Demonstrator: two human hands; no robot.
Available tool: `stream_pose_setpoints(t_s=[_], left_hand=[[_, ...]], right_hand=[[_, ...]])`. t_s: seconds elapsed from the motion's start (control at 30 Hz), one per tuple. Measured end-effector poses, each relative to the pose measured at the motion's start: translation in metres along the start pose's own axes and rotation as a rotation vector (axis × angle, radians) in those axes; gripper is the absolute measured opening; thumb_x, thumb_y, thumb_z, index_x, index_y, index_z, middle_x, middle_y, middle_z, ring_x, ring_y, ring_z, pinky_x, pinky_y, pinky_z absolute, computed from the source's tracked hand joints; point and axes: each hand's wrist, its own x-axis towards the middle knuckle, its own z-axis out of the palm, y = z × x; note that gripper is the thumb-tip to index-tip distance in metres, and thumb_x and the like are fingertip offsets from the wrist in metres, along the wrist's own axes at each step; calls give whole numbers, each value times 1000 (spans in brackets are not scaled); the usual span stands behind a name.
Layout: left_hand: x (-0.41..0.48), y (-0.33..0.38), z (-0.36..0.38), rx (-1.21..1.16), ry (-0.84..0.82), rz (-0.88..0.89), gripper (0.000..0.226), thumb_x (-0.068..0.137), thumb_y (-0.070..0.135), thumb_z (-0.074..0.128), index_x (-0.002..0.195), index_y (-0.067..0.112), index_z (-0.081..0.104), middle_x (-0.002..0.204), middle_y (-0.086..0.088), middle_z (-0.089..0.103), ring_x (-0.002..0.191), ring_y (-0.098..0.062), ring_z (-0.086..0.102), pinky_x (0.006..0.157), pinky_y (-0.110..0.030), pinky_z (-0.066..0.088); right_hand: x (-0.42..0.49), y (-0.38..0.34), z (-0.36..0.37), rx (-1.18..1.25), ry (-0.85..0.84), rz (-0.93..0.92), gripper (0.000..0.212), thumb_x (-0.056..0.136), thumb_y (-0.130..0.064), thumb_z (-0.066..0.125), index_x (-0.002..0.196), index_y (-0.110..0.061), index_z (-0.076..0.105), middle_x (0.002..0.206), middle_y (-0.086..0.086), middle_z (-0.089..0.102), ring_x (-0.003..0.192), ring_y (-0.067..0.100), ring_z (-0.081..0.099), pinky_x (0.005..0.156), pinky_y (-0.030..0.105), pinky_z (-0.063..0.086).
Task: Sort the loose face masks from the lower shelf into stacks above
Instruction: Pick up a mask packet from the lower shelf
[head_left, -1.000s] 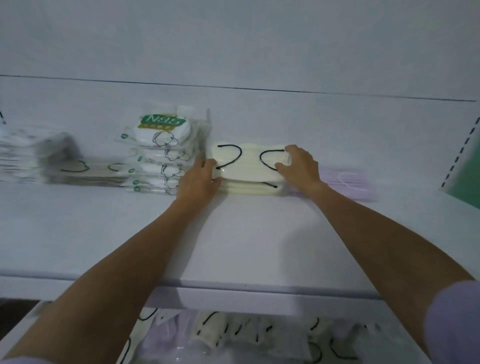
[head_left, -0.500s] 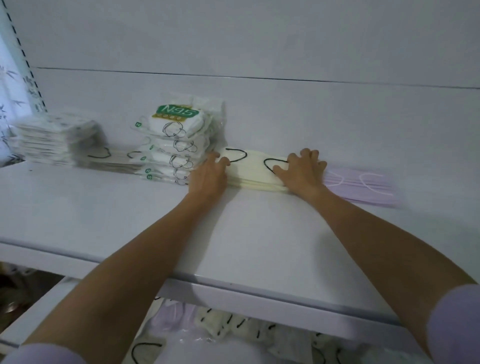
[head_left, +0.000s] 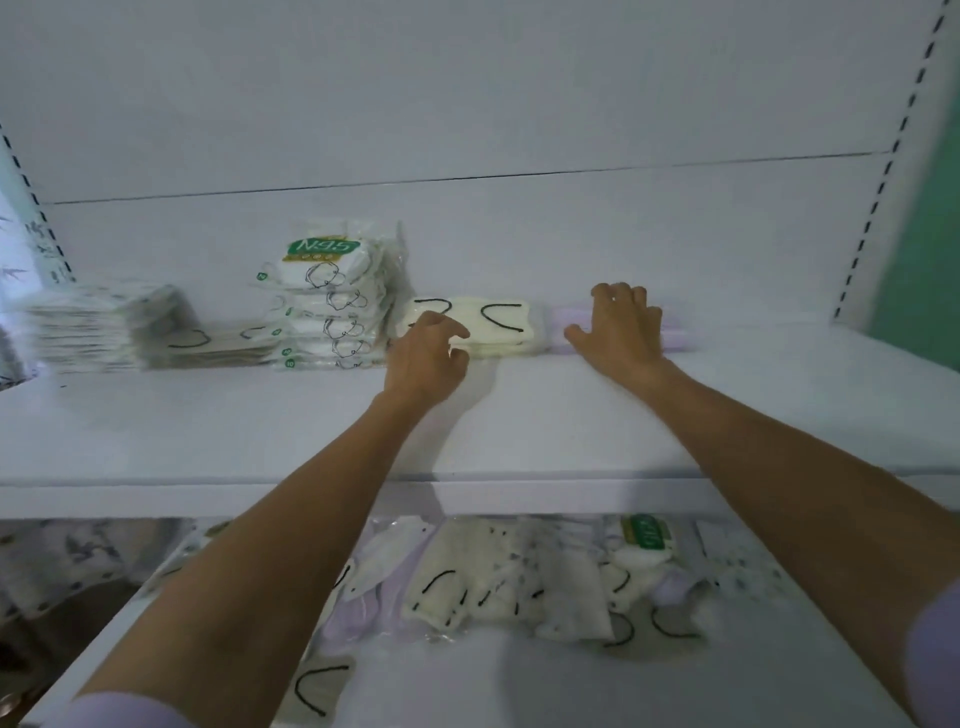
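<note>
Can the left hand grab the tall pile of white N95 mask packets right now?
Probably yes. The left hand, fingers loose and seemingly empty, is at the stack of cream masks, right beside the tall pile of white N95 mask packets, with nothing between them.

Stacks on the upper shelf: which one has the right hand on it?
The lilac stack at the far right; the right hand lies spread on it. The cream stack and N95 packs stand left of it.

The front of the upper shelf (head_left: 208, 431) lies bare, so I can reach in freely. Along the back, the grey stack (head_left: 93, 327), N95 packets (head_left: 332, 301), cream stack (head_left: 498, 327) and purple stack (head_left: 675, 336) block the way; room opens right of the purple one.
</note>
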Motion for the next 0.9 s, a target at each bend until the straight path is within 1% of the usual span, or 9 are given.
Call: stream_pose_setpoints(t_s=[0.17, 0.3, 0.37, 0.43, 0.53, 0.63, 0.77, 0.83, 0.9], left_hand=[[-35, 30, -25, -53, -5, 116, 28, 84, 14, 56, 110, 14, 65, 120, -7, 56, 103, -23, 58, 86, -30, 42], [-63, 58, -43, -126, -56, 166, 29, 84, 16, 55, 110, 15, 66, 121, -7, 56, 98, -24, 60, 88, -32, 44], [-78, 79, -46, -167, -77, 199, 28, 84, 17, 54, 110, 16, 65, 122, -5, 55, 94, -23, 61, 85, -31, 45], [-96, 94, -41, -176, -105, 233, 27, 85, 19, 53, 110, 17, 64, 123, -4, 53, 93, -22, 61, 80, -29, 41], [-118, 107, -29, -194, -131, 246, 27, 85, 20, 53, 110, 18, 63, 121, -4, 53, 92, -22, 60, 79, -30, 40], [-132, 113, -28, -183, -147, 249, 27, 86, 21, 53, 112, 18, 62, 120, -4, 53, 94, -22, 60, 79, -31, 42], [-150, 116, -36, -193, -121, 282, 27, 86, 21, 53, 112, 17, 61, 120, -5, 53, 94, -23, 60, 81, -34, 46], [-164, 115, -39, -172, -179, 314, 28, 87, 22, 53, 113, 17, 60, 120, -6, 53, 95, -25, 59, 80, -34, 46], [-179, 111, -37, -173, -231, 295, 30, 86, 23, 54, 116, 17, 59, 119, -6, 52, 95, -25, 58, 77, -32, 43]], right_hand=[[-65, -1, -49, -39, 21, 60, 44, 89, -32, 53, 122, -3, 45, 120, 17, 51, 116, 33, 43, 90, 42, 37], [-111, 14, -92, -129, 14, 88, 44, 90, -29, 52, 126, -5, 42, 120, 17, 52, 114, 33, 44, 88, 41, 38], [-127, 23, -108, -151, 10, 113, 44, 90, -25, 51, 127, -4, 42, 119, 17, 52, 111, 33, 47, 84, 39, 38], [-140, 30, -115, -136, 9, 134, 41, 88, -21, 52, 123, -3, 43, 116, 17, 53, 106, 33, 50, 78, 35, 38], [-159, 37, -117, -115, 15, 161, 37, 87, -17, 53, 119, -3, 44, 110, 17, 55, 98, 32, 53, 71, 35, 37], [-173, 41, -123, -120, 3, 173, 35, 87, -16, 52, 118, -3, 44, 108, 16, 55, 95, 31, 53, 70, 34, 37], [-190, 42, -130, -89, 64, 193, 34, 87, -18, 52, 117, -3, 44, 107, 15, 55, 94, 31, 53, 71, 36, 40], [-208, 37, -130, -83, 32, 207, 35, 88, -19, 52, 118, -4, 43, 108, 15, 55, 93, 31, 54, 71, 35, 41], [-228, 36, -127, -77, -8, 199, 35, 88, -19, 52, 118, -5, 42, 108, 15, 55, 91, 30, 54, 69, 34, 41]])
